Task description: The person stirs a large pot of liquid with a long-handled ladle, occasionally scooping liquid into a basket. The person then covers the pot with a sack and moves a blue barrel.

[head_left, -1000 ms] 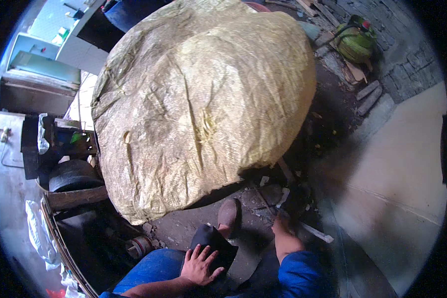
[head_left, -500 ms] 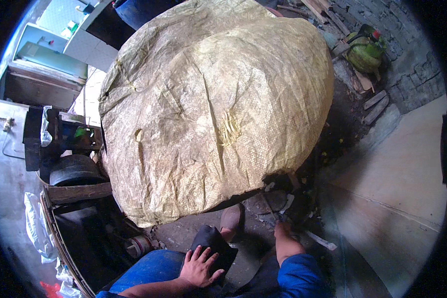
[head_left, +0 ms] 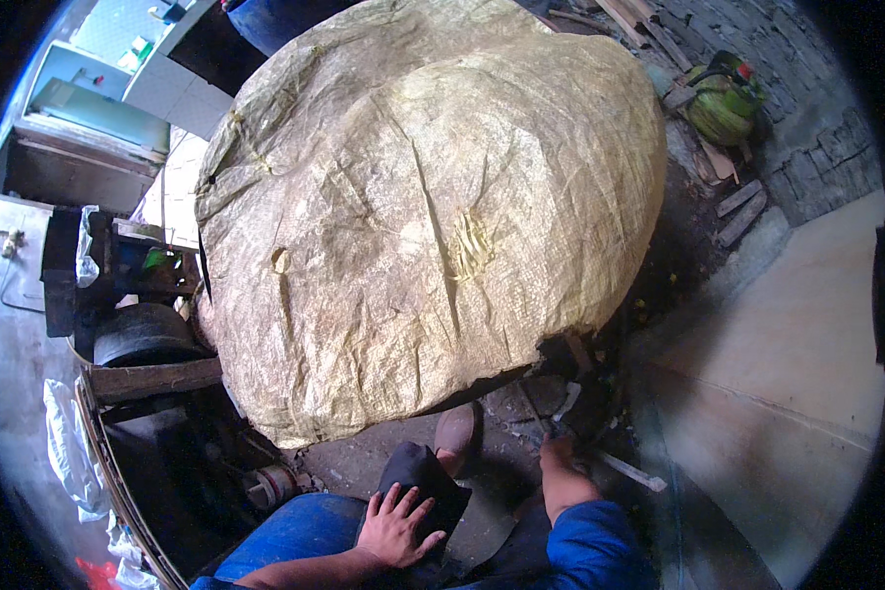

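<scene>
My left hand (head_left: 399, 526) lies with fingers spread on my dark-clothed knee (head_left: 415, 477). Low down on the right, my right hand (head_left: 557, 452) is closed around a thin rod (head_left: 531, 405) that points away toward the shadow under a big cover. This cover (head_left: 433, 216), a dirty yellowish woven plastic sheet, bulges over something large that it hides. Its near edge hangs just beyond my feet; a brown shoe (head_left: 456, 433) shows there. A pale stick (head_left: 634, 473) lies right of my right hand; whether it joins the rod, I cannot tell.
A dark wheel-like machine part (head_left: 140, 334) and a wooden beam (head_left: 157, 381) stand at left. Beside my left arm is a rounded blue surface (head_left: 295, 536). A green gas cylinder (head_left: 722, 106) sits at far right near loose wood (head_left: 742, 221). A pale board (head_left: 787, 344) leans at right.
The cover has shifted slightly to the right in view, its creases and near right corner with it. My right hand has moved only slightly; my left hand stays on the knee.
</scene>
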Demonstrator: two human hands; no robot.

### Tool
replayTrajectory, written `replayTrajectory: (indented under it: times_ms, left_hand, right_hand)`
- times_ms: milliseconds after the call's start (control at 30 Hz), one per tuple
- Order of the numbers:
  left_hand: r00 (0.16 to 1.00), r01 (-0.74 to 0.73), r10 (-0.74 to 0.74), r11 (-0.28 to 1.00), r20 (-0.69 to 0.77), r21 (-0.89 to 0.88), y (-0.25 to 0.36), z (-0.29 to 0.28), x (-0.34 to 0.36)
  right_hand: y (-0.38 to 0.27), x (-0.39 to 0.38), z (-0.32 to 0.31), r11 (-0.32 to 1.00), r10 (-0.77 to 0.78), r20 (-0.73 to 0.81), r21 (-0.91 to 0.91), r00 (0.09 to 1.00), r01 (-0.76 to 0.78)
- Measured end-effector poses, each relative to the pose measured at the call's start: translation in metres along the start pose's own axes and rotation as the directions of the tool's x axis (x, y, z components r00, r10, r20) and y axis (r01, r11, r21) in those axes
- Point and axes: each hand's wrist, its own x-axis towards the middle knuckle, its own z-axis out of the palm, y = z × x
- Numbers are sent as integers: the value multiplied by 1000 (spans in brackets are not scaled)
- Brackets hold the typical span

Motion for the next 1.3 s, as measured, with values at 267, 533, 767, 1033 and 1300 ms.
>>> replayTrajectory:
  times_ms: [267, 533, 767, 1033, 1300]
  left_hand:
    - [1000, 4, -4, 999, 14, -39, -4, 1, 0]
    - [1000, 10, -9, 999, 5, -39, -7, 0, 1]
    - [1000, 11, -11, 999, 8, -40, -8, -1, 1]
    - [1000, -4, 4, 1000, -8, -31, -6, 0, 0]
    - [1000, -5, 5, 999, -4, -48, -7, -1, -1]
  right_hand:
    - [-8, -8, -8, 996, 6, 50, -90, 999, -1]
    - [-15, -11, -16, 985, -19, 96, -168, 995, 35]
    - [-14, -13, -22, 902, -180, 219, -351, 959, 250]
    - [-32, -23, -53, 819, -86, 424, -486, 902, 306]
    - [-16, -24, -29, 894, -207, 198, -360, 958, 267]
